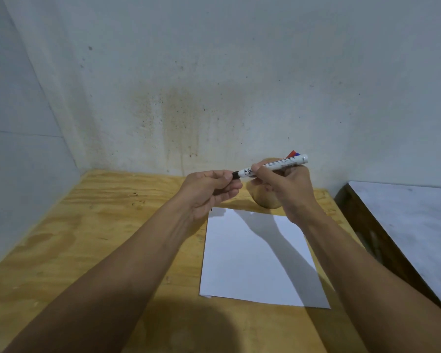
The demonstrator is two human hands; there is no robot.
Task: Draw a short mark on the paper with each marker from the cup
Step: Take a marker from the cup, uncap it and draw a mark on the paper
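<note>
My right hand grips the white barrel of a black marker, held level above the table. My left hand pinches the marker's black cap end at the left. A tan cup stands behind my hands, mostly hidden by them. Red and blue marker tips stick up out of the cup just behind the held marker. A white sheet of paper lies on the plywood table in front of the cup. A small dark mark shows at the paper's far left corner, partly hidden by my left hand.
The plywood table fits into a corner of stained grey walls. A dark-framed surface with a pale top stands to the right, separated by a narrow gap.
</note>
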